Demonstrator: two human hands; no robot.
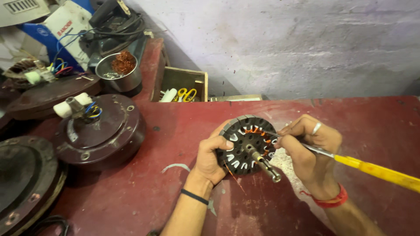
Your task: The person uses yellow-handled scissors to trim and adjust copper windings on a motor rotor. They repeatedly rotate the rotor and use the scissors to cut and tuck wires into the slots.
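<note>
A round dark fan stator (243, 148) with slotted core, copper wire strands and a steel shaft stands tilted on the red table (350, 126). My left hand (211, 158) grips its left rim, thumb on the face. My right hand (309, 150) holds a yellow-handled screwdriver (376, 170); its metal tip reaches into the copper winding near the upper slots. A ring sits on one right finger, a red band on that wrist, a black band on the left wrist.
Two brown fan motor housings (100, 131) (24, 183) lie at left. Behind them stand a steel bowl of copper wire (120, 70), a dark clothes iron (114, 19) and a wooden box with yellow scissors (183, 89). A grey wall rises behind.
</note>
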